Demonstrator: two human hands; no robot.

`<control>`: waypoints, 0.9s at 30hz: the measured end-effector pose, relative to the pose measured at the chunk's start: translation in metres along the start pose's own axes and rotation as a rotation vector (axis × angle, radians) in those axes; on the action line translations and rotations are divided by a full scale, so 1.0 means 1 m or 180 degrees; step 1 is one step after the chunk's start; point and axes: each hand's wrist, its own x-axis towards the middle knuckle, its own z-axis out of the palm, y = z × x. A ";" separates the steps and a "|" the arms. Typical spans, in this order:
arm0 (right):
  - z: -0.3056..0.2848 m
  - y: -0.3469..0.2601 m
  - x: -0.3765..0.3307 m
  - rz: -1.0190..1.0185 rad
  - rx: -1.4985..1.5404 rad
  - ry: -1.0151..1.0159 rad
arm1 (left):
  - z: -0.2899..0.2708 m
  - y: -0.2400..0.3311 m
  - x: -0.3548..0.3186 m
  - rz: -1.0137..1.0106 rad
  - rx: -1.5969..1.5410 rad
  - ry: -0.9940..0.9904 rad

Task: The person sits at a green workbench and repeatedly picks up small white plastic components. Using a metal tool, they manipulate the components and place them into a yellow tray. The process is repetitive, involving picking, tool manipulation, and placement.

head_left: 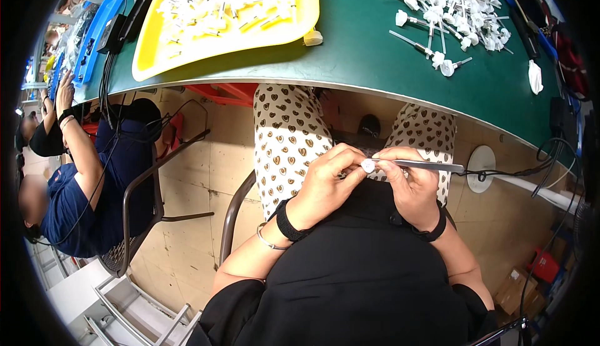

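Note:
Above my lap, my left hand point(334, 180) pinches a small round white plastic part point(368, 166) between thumb and fingers. My right hand point(409, 187) is closed on a pair of grey metal tweezers point(431, 165), whose tip end meets the white part. The fingertips hide the exact contact. On the green table point(356, 59) in front of me, a yellow tray point(147, 65) holds a heap of small white parts with thin metal pins. To the right lies a loose pile of white plastic pieces with metal stems point(447, 15).
A single white piece point(313, 38) lies beside the tray's near corner. Black cables point(107, 90) hang over the table edge at left, and more cables point(550, 158) at right. A co-worker in dark blue point(81, 190) sits at left by a metal-framed chair point(128, 215).

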 end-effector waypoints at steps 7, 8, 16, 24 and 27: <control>-0.001 0.001 0.000 0.0112 0.0176 -0.0005 | 0.000 0.001 0.000 -0.0069 -0.0086 -0.0006; -0.001 0.001 -0.001 0.0120 0.0213 0.0001 | 0.001 0.001 0.000 -0.0091 -0.0100 0.0008; -0.002 -0.002 0.003 -0.0084 -0.0117 -0.0141 | 0.001 -0.001 0.000 0.0042 -0.0065 -0.0001; 0.001 -0.001 -0.005 0.0510 0.0399 0.0115 | 0.001 -0.001 -0.001 -0.0066 -0.0108 -0.0009; 0.002 0.000 -0.007 0.0603 0.0771 0.0243 | 0.000 -0.001 0.000 -0.0064 -0.0131 -0.0059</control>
